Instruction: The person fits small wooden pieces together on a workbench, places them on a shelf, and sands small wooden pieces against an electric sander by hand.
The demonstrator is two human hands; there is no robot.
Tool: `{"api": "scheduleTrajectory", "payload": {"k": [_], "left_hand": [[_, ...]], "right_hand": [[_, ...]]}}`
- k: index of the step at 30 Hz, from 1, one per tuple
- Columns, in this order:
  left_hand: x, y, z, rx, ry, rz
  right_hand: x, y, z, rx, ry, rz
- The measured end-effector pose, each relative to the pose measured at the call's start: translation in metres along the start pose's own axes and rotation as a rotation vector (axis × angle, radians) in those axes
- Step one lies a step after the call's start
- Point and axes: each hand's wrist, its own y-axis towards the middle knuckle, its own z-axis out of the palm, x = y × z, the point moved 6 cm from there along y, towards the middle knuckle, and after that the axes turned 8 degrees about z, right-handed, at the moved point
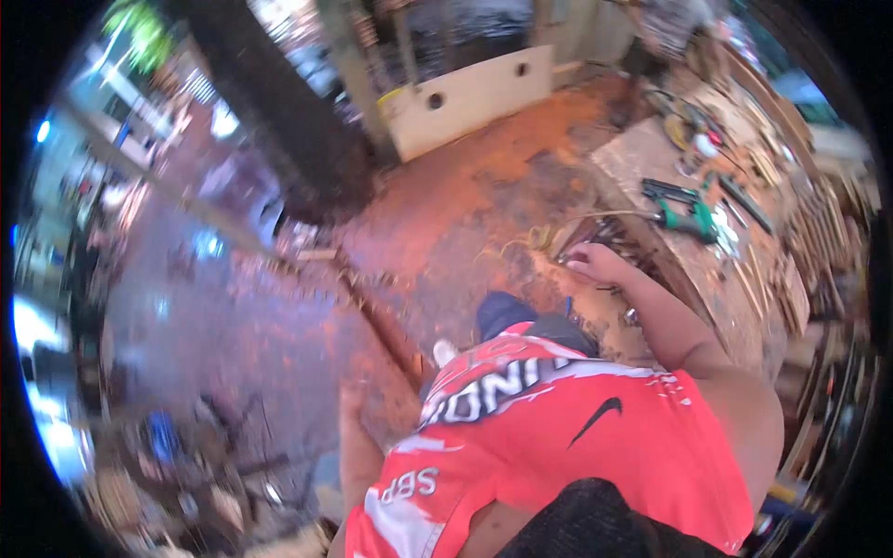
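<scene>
My right hand [595, 263] reaches out beside the near-left edge of the wooden workbench [642, 158]. Its fingers are loosely bent and somewhat apart, with no held thing visible. Close by lies a yellowish coiled cord or hose [532, 244]. A green and black power tool [686, 219], perhaps a nail gun, rests on the bench beyond that hand, with a thin hose running from it. My left hand [353, 398] hangs low at my left side over the floor; motion smears its fingers, so their state is unclear.
A dark thick post [279, 112] rises ahead to the left. Behind it leans a pale board [474, 104] with two round holes. Wood strips [833, 232] pile up at right. Clutter with a blue item [163, 435] lies at lower left.
</scene>
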Motion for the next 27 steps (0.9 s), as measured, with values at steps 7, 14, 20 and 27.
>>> {"api": "scheduleTrajectory", "payload": {"k": [7, 14, 20, 27], "left_hand": [[-0.154, 0.31, -0.125, -0.098, -0.398, 0.037], [-0.214, 0.334, -0.048, 0.401, -0.118, 0.045], [-0.216, 0.47, 0.007, 0.537, -0.427, -0.1], [-0.261, 0.698, 0.101, 0.736, -0.157, -0.068]], "right_hand": [[0.051, 0.059, -0.023, -0.267, 0.376, 0.112], [0.092, 0.199, -0.041, -0.249, 0.345, -0.051], [0.058, 0.365, -0.078, -0.25, 0.452, -0.035], [-0.043, 0.461, -0.12, -0.26, 0.625, 0.15]]}}
